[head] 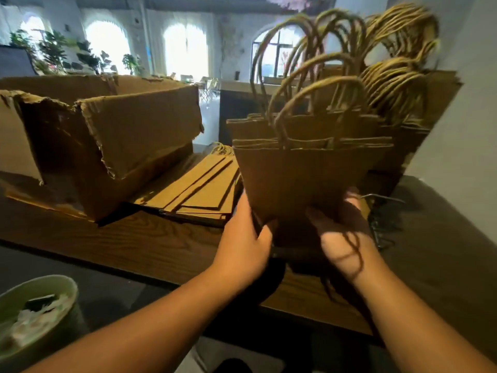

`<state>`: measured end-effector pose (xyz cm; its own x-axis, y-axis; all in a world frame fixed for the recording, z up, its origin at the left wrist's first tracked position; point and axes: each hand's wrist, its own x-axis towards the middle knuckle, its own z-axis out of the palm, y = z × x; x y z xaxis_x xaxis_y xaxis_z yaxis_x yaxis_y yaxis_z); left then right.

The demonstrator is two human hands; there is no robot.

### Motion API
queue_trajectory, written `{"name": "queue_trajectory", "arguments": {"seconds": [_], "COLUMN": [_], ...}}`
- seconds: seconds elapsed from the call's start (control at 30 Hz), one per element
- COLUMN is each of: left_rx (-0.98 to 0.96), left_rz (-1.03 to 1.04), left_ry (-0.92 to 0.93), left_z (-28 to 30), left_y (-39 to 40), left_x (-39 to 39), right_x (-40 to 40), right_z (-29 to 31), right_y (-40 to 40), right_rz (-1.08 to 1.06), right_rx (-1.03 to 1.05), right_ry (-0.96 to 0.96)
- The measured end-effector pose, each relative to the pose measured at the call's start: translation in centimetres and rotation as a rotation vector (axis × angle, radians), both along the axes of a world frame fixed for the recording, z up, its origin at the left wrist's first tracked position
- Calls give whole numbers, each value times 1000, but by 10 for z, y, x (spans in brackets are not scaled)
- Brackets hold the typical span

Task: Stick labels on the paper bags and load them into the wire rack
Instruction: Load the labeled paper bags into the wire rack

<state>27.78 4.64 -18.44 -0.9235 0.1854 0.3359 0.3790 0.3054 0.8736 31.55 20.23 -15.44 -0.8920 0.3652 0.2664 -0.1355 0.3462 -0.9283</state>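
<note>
I hold a bunch of brown paper bags (301, 179) upright above the wooden table, their twisted handles pointing up. My left hand (242, 243) grips the bunch's lower left edge. On the lower right edge sits my right hand (344, 238), fingers curled round it. Behind stand more bags (403, 103) upright against the wall, apparently in the wire rack (382, 222), of which dark wires show just right of my right hand. A flat stack of bags (199, 189) lies on the table to the left. No label is visible.
A torn cardboard box (113, 146) lies open on the left of the wooden table (134, 243). A green bin (32, 313) with scraps stands at the lower left. A white wall (462, 130) closes the right side.
</note>
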Motion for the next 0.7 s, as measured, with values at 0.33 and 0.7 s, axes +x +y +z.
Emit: {"name": "queue_trajectory", "arguments": {"seconds": [0.33, 0.7], "left_rx": [-46, -167], "left_rz": [-21, -25], "left_ry": [131, 258], "left_z": [31, 111], "left_y": [25, 95], "left_x": [5, -38], "right_x": [22, -7], "right_z": [25, 100], "right_y": [26, 86], "right_rz": [-97, -360], "right_rx": [-27, 251], "right_ry": [188, 284]}}
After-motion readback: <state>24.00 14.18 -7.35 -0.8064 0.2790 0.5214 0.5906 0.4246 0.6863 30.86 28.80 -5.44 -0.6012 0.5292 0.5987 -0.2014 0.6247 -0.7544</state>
